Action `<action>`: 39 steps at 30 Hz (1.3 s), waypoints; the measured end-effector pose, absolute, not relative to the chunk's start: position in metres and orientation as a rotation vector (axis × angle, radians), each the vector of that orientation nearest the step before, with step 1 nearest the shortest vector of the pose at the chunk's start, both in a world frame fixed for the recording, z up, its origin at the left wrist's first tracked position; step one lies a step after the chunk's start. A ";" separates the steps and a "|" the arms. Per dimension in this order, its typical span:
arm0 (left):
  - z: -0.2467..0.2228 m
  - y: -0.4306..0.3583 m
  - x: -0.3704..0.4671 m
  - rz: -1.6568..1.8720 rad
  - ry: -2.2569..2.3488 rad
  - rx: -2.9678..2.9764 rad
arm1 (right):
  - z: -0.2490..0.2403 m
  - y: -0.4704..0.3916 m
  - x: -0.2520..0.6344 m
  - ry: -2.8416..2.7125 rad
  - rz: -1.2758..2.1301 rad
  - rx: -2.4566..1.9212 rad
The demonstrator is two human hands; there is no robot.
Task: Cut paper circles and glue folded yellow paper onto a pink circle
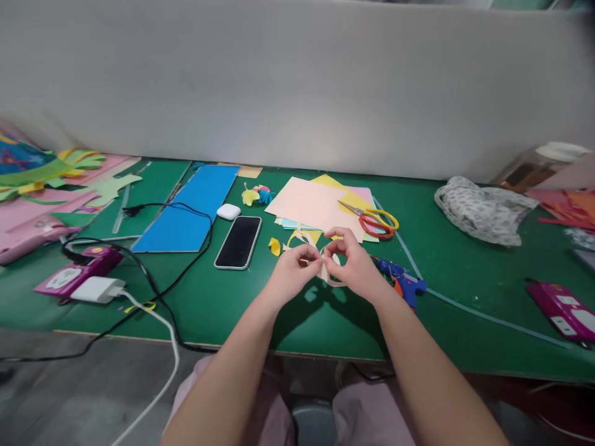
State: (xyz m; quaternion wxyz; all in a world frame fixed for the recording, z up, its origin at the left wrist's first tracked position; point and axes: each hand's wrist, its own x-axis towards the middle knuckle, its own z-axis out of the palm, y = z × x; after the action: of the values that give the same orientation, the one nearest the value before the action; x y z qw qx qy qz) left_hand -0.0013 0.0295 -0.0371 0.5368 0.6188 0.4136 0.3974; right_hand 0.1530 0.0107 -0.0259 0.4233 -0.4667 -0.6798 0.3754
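Observation:
My left hand (300, 266) and my right hand (348, 263) meet over the green table, fingertips pinched on a small pale paper piece (324, 271). Fingers cover most of it, so its shape is unclear. Just beyond the hands lie curled paper scraps (302, 235) and a stack of coloured paper sheets (302, 201). Orange-and-yellow-handled scissors (376, 223) rest on the stack's right side. A blue glue gun (403, 279) lies right of my right hand, with a clear glue stick (493, 318) trailing from it. Left of my left hand is a yellow paper scrap (274, 246).
A phone (238, 243), white earbud case (229, 212), blue board (195, 207) and small paper flowers (257, 195) lie left. Black and white cables run from a purple power strip (79, 272). Rightward are a patterned cloth bundle (483, 210) and another purple power strip (563, 311).

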 end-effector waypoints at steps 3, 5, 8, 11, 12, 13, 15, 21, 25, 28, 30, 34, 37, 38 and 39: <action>-0.039 0.030 -0.004 0.928 0.997 1.500 | -0.026 0.009 0.158 -1.676 0.971 -1.175; -0.040 0.032 -0.009 0.934 1.017 1.515 | -0.024 0.009 0.164 -1.646 0.986 -1.174; -0.040 0.034 -0.015 0.957 1.059 1.524 | -0.020 0.009 0.175 -1.586 0.933 -1.158; -0.035 0.029 -0.014 1.036 1.072 1.543 | -0.017 0.008 0.182 -1.552 0.835 -1.151; -0.033 0.027 -0.011 1.061 1.058 1.573 | -0.016 0.008 0.182 -1.562 0.819 -1.156; -0.032 0.024 -0.007 1.078 1.036 1.612 | -0.016 0.007 0.181 -1.583 0.813 -1.163; -0.032 0.020 0.000 1.094 1.012 1.688 | -0.016 0.006 0.178 -1.637 0.814 -1.178; -0.044 0.024 0.007 1.084 1.087 1.745 | -0.018 0.003 0.172 -1.699 0.786 -1.216; -0.048 0.028 0.003 0.989 1.091 1.731 | -0.019 0.003 0.175 -1.709 0.761 -1.238; -0.048 0.028 0.004 0.959 1.079 1.723 | -0.020 0.004 0.175 -1.724 0.731 -1.254; -0.047 0.029 0.004 0.951 1.072 1.717 | -0.021 0.004 0.175 -1.732 0.724 -1.260; -0.045 0.031 -0.001 0.915 1.049 1.732 | -0.021 0.005 0.175 -1.731 0.723 -1.252; -0.044 0.033 -0.006 0.912 1.089 1.721 | -0.021 0.005 0.176 -1.694 0.725 -1.241; -0.044 0.033 -0.007 0.930 1.103 1.706 | -0.021 0.005 0.177 -1.676 0.731 -1.237; -0.044 0.032 -0.008 0.956 1.108 1.686 | -0.020 0.005 0.178 -1.659 0.737 -1.233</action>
State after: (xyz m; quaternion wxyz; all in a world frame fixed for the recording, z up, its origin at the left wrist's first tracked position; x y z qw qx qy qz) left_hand -0.0076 0.0324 -0.0441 0.4392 0.6786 0.4458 0.3846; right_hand 0.1775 0.0054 -0.0202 0.4561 -0.5002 -0.6726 0.2989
